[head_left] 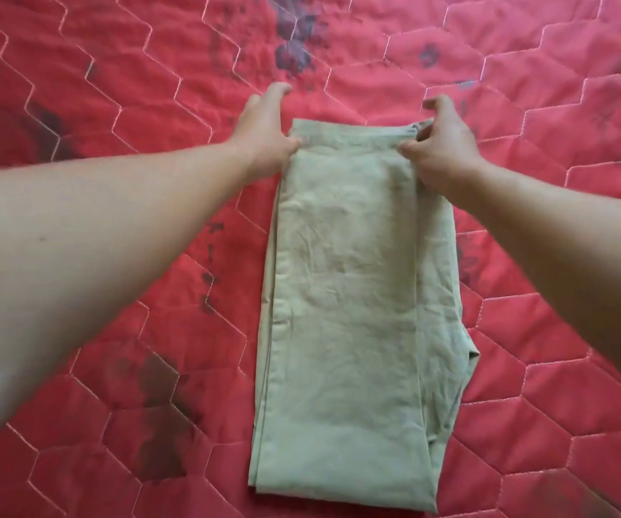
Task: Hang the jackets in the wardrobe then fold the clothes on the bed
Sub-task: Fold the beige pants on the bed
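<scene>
A pair of pale khaki trousers (357,293) lies folded into a long narrow strip on the red quilted bed cover (114,106), running away from me. My left hand (267,129) is at the far left corner. Its thumb rests on the cloth's edge and its straight fingers lie on the cover beside it. My right hand (443,147) is at the far right corner, where the thumb and curled fingers pinch the bunched end of the trousers.
The red cover with stitched hexagons and dark flower prints fills the whole view around the trousers. No other clothes, hangers or furniture show in the frame.
</scene>
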`<state>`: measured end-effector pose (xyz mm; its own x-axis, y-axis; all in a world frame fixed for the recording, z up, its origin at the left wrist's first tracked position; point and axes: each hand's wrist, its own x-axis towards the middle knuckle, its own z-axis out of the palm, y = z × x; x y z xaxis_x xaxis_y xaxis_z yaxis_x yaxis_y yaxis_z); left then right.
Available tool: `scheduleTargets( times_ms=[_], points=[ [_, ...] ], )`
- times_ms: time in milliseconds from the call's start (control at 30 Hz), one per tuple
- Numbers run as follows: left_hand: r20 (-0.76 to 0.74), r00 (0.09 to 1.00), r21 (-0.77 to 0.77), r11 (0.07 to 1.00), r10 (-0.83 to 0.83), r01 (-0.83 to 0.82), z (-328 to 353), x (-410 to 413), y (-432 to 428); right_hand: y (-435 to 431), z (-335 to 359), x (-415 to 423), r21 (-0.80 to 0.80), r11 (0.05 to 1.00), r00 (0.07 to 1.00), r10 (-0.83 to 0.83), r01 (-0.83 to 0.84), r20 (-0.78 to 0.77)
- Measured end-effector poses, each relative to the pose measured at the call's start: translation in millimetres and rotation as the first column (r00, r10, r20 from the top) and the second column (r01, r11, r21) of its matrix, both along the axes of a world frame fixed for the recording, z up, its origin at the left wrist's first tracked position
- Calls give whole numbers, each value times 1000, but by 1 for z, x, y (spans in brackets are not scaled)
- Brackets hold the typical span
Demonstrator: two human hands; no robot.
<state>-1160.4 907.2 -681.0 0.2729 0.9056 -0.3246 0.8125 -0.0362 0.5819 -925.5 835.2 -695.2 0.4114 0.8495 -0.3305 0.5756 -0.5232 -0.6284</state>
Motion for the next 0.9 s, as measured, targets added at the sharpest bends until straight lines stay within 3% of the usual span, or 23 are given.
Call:
scheduleTargets(
  times_ms=[133, 233, 333, 600, 767, 900],
  points=[
    [-109, 993, 120, 990, -55, 68, -18, -9, -94, -84, -10, -43, 63, 981, 954, 163, -184, 250],
    [-258, 931, 139, 944, -257, 299, -37, -34, -209, -188, -29, -78, -138, 876, 768, 474, -463, 431],
    [-408, 805, 95, 857, -430, 506, -66, -59, -274, -247, -56, -87, -271, 782, 633, 617, -562, 468],
    [-490, 757, 121, 827, -431, 549, -76, -64, -284, -261, -66, -94, -281, 783, 613, 613, -555, 499],
    [-470, 707, 88, 769, -528, 633, -67, -98, -362, -353, -61, -114, -243, 765, 606, 628, -597, 488],
    [-462, 732, 92, 794, -501, 601, -69, -106, -380, -384, -63, -120, -234, 781, 620, 608, -579, 496]
  ],
)
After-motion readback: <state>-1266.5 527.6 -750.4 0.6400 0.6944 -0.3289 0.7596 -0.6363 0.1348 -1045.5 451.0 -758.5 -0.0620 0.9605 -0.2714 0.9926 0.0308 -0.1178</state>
